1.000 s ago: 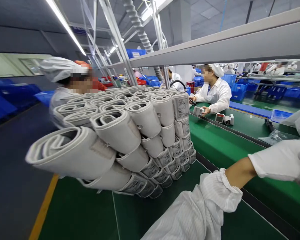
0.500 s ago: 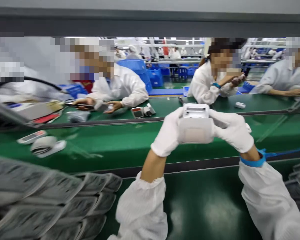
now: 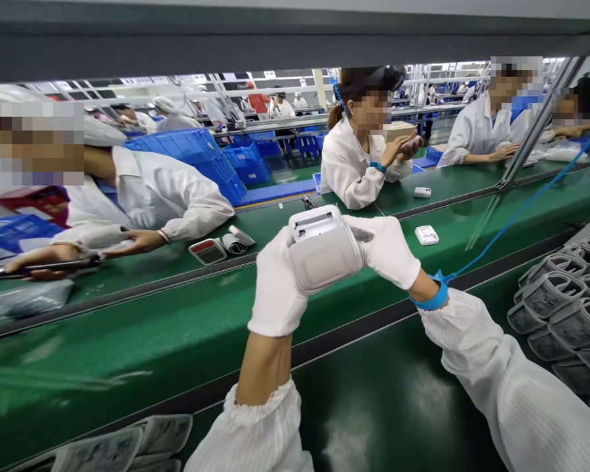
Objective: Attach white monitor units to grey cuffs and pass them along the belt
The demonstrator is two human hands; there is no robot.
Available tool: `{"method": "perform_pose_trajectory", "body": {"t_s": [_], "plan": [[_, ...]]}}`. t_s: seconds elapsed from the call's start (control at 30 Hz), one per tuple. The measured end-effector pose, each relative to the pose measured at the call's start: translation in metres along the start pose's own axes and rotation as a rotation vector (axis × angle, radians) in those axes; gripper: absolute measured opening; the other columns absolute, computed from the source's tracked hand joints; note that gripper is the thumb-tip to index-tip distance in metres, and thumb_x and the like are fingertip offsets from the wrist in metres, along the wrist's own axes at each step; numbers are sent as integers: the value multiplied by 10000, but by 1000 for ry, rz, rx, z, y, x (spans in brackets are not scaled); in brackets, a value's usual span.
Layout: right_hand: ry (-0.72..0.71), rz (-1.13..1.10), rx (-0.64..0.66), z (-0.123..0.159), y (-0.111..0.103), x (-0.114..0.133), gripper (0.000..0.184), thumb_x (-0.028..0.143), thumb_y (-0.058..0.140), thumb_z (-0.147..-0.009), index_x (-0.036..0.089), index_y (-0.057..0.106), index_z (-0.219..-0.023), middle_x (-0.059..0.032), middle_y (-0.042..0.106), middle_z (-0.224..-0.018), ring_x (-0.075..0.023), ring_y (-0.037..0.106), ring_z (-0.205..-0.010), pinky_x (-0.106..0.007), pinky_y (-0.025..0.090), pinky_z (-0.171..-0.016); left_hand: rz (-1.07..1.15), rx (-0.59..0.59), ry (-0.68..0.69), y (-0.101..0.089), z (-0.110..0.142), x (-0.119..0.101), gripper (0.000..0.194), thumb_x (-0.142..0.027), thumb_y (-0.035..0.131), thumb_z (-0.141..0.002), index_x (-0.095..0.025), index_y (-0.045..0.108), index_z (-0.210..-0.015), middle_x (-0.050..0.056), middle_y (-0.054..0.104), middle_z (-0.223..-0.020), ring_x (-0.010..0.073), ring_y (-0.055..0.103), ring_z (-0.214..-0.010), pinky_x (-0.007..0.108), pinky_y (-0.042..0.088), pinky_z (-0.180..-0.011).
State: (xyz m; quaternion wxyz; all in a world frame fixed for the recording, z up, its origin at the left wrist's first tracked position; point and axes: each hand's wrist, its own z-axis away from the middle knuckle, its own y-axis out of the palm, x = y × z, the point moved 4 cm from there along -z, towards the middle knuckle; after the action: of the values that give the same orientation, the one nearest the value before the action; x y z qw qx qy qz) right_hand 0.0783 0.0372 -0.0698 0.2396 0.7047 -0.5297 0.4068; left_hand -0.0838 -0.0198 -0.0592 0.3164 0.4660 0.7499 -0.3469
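Here we go, both gloved hands up and closing in together: the left hand (image 3: 278, 285) clasps low from the near side, the right hand (image 3: 384, 251) presses in from the right, left forearm (image 3: 263, 367) bare and angled up, right wrist (image 3: 424, 286) wearing a blue strap (image 3: 431, 299)!

Left hand (image 3: 276, 288) and right hand (image 3: 386, 252) in white fabric gloves, white striped sleeves.
Left sleeve (image 3: 255, 429) has gathered elastic cuff; blue wrist strap (image 3: 431, 296) on right wrist, blue cord (image 3: 521, 203) attached.
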Motion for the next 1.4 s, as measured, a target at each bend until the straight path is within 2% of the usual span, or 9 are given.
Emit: {"method": "perform_pose_trajectory", "body": {"t_s": [0.3, 0.47, 0.67, 0.8, 0.93, 1.07, 1.17, 1.27, 1.4], "plan": [[44, -74, 212, -3, -3, 19, 405, 183, 757, -762, 164, 833, -1159, -25, 790, -1195, -321, 711, -1214, -420, 558, -1094, 304, 111, -81, 18, 1, 7, 373, -316, 706, -882, -161, 740, -1219, 99, 751, -1251, 246, 684, -1163, 369, 514, -1073], [62, -163, 105, -1, 2, 13, 472, 265, 863, -690, 163, 837, -1150, -46, 787, -1198, -336, 699, -1240, -447, 536, -1136, 458, 16, -213, 21, 0, 8, 341, -292, 704, -839, -153, 752, -1146, 87, 786, -1135, 241, 716, -1055, 344, 575, -918], [111, -212, 23, 1, 10, -4, 500, 228, 844, -699, 151, 817, -1192, -62, 788, -1202, -323, 734, -1181, -451, 550, -1119, 440, 64, -216, 16, -8, 28, 407, -337, 758, -802, -150, 756, -1164, 92, 781, -1184, 254, 703, -1132, 364, 557, -987], [67, -21, 136, -3, 11, -19, 503, 153, 706, -786, 150, 774, -1284, -64, 767, -1270, -305, 711, -1238, -426, 519, -1144, 406, 184, -311, 13, -10, 50, 505, -379, 783, -800, -124, 737, -1234, 147, 736, -1318, 301, 692, -1172, 412, 582, -950], [34, 158, 259, -4, 10, -41, 586, 115, 631, -824, 180, 703, -1402, -46, 737, -1342, -295, 661, -1321, -411, 488, -1168, 321, 301, -219, 8, -12, 64, 561, -381, 767, -845, -141, 696, -1347, 144, 678, -1430, 303, 633, -1296, 416, 526, -1072], [177, 307, 273, -2, 13, -79, 589, 104, 650, -815, 221, 708, -1389, -28, 754, -1314, -296, 692, -1260, -378, 529, -1110, 239, 341, -316, 3, -12, 110, 567, -404, 787, -798, -140, 725, -1296, 139, 698, -1398, 310, 636, -1276, 401, 524, -1064], [333, 367, 325, 6, 21, -113, 327, 217, 608, -924, 149, 782, -1193, -83, 814, -1070, -263, 793, -930, -352, 628, -894, 173, 326, -425, 1, -8, 160, 500, -364, 768, -784, -92, 751, -1203, 176, 771, -1207, 328, 695, -1111, 429, 567, -947], [437, 382, 343, 16, 33, -140, 442, 421, 466, -1058, 126, 712, -1277, -114, 805, -996, -188, 758, -635, -292, 623, -657, 103, 237, -473, 5, 1, 198, 453, -287, 678, -825, -68, 726, -1218, 192, 773, -1157, 306, 704, -1034, 416, 568, -909], [454, 523, 254, 17, 45, -161, 632, 460, 812, -836, 185, 636, -1377, -102, 791, -1077, -238, 771, -845, -309, 606, -799, 35, 172, -420, 22, 10, 219, 610, -139, 626, -798, -108, 638, -1407, 154, 713, -1346, 271, 666, -1196, 353, 512, -1057]]}}
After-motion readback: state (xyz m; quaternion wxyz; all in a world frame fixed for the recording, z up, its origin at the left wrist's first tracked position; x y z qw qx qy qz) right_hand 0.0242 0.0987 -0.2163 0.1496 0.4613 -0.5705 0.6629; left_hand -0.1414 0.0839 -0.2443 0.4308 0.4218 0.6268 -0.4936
